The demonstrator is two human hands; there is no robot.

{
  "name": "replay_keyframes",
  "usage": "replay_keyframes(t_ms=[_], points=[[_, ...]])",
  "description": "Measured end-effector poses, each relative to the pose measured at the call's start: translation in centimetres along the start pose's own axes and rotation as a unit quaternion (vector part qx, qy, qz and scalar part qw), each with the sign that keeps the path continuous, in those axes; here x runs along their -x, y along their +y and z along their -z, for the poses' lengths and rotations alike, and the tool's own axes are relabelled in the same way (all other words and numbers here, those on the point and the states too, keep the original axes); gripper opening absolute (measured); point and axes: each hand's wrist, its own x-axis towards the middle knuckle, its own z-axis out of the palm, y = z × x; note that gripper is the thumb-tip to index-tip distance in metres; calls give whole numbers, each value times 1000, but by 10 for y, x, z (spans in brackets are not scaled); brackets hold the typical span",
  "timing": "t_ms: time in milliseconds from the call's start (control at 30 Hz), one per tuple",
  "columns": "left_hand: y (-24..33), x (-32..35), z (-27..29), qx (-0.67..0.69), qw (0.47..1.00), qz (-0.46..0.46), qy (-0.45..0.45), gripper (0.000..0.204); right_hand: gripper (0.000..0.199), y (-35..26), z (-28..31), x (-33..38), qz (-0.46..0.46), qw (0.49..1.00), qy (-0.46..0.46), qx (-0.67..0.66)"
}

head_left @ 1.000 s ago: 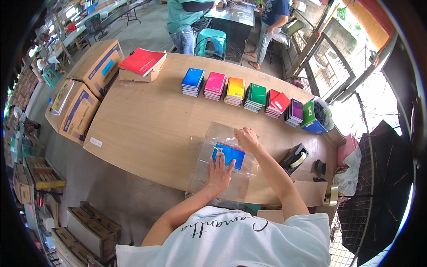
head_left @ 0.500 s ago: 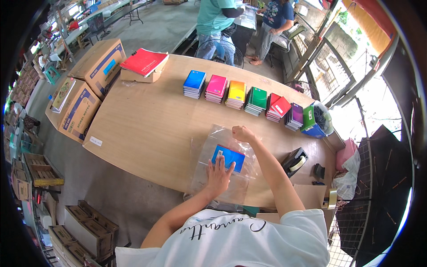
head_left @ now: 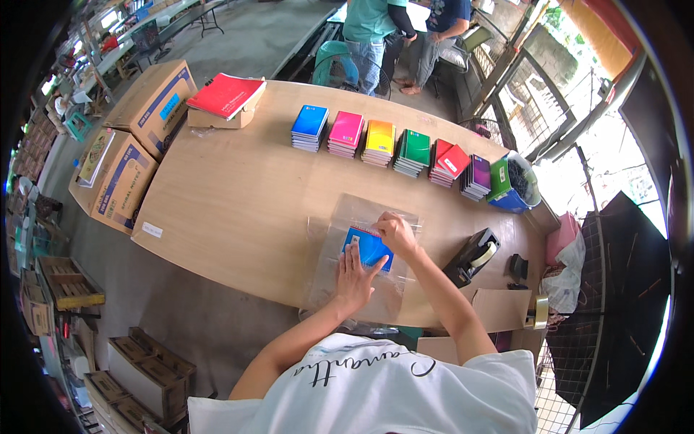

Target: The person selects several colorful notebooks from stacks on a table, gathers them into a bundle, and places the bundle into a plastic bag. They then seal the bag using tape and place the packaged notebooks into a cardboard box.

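The blue notebook (head_left: 369,246) lies on a sheet of clear plastic wrap (head_left: 361,253) spread over the near edge of the wooden worktop (head_left: 238,195), just in front of the person. The left hand (head_left: 354,278) rests flat, fingers spread, its fingertips touching the near edge of the notebook and pressing the plastic down; its grip is wide and holds nothing. The right hand (head_left: 395,233) sits at the notebook's far right corner with its fingers curled in a narrow grip on the notebook's top edge or the plastic there; which of the two it pinches cannot be told.

Along the far side of the worktop stands a row of notebook stacks: blue (head_left: 309,128), pink (head_left: 345,134), yellow-orange (head_left: 379,142), green (head_left: 413,152), red (head_left: 450,162) and purple (head_left: 477,176). Beside the purple stack, at the right end, is a blue-and-green tub (head_left: 512,189) filled with dark things. A black tape dispenser (head_left: 473,257) stands to the right of the right forearm, near it but apart. At the far left corner a red book (head_left: 225,95) lies on top of a low cardboard box (head_left: 217,118). Larger cardboard cartons (head_left: 137,137) sit beyond the left end of the worktop. Two other people (head_left: 405,29) are at another table past the far edge.
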Motion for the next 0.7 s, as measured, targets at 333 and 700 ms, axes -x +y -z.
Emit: replay_keyframes(t_ms=[333, 700], points=[[1, -10, -13, -24, 997, 39, -59, 101, 18, -51, -28, 39, -118, 989, 68, 57], [-3, -24, -35, -93, 990, 82, -61, 86, 17, -69, -27, 36, -134, 985, 95, 47]])
